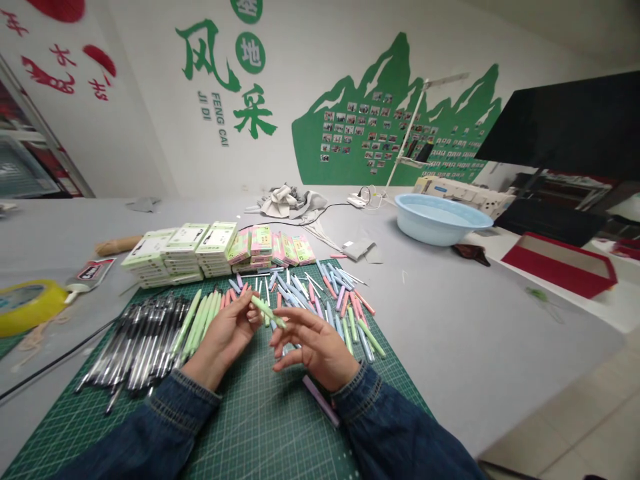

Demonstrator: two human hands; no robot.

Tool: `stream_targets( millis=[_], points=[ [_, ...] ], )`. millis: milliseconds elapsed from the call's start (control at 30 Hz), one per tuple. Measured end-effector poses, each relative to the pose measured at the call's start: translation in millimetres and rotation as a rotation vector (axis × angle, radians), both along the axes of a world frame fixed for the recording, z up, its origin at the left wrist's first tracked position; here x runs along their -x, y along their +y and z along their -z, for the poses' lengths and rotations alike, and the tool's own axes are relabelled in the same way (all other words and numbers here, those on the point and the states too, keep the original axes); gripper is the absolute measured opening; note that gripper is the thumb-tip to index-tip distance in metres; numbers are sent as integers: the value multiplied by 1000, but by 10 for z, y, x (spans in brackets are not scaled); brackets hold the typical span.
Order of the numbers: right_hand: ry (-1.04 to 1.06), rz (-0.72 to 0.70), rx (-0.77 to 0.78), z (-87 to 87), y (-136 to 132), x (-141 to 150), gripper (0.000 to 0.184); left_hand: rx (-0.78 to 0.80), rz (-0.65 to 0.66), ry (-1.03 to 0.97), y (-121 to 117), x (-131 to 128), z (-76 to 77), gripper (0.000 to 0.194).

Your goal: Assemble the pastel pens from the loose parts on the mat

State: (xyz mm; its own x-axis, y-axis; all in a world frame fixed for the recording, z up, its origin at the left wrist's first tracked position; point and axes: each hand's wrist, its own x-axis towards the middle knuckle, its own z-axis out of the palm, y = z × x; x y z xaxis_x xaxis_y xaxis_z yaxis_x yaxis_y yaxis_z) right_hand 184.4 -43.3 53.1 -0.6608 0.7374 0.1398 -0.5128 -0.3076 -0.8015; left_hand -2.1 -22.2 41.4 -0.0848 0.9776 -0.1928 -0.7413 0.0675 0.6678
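Observation:
My left hand (223, 337) pinches a pale green pen (267, 311) between thumb and fingers, above a green cutting mat (260, 427). My right hand (315, 347) is close by with its fingers apart, its fingertips at or very near the pen's lower end. Many pastel pens (320, 300) lie scattered beyond my hands. A row of pale green pens (197, 327) lies beside my left hand, with a bundle of black pens (135, 343) further left. A lilac pen (320, 400) lies under my right wrist.
Stacks of white boxes (180, 250) and smaller pink-and-green boxes (265, 247) stand behind the mat on a grey table (465, 333). A yellow tape roll (30, 307) lies at left. A pale blue basin (440, 219) and a red tray (560, 263) stand at right.

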Motion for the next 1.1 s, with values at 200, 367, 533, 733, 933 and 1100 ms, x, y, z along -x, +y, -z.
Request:
stream_targets(
  millis=[200,367,533,733,933,1100],
  points=[
    [-13,55,-20,54,-7,40,37,37,12,5,-63,-84,-37,7],
    [-21,133,-9,78,2,54,34,56,-25,12,-68,-132,-61,5],
    [-2,82,-20,92,-3,42,32,23,-13,37,-83,-141,-71,10],
    [0,53,-25,86,-23,48,33,34,24,46,-98,-167,-90,10],
    [-36,26,-30,95,-46,74,37,39,26,59,-85,-130,-70,16],
    [-13,20,-41,96,-50,68,38,42,52,52,-88,-122,-28,16]
  ],
)
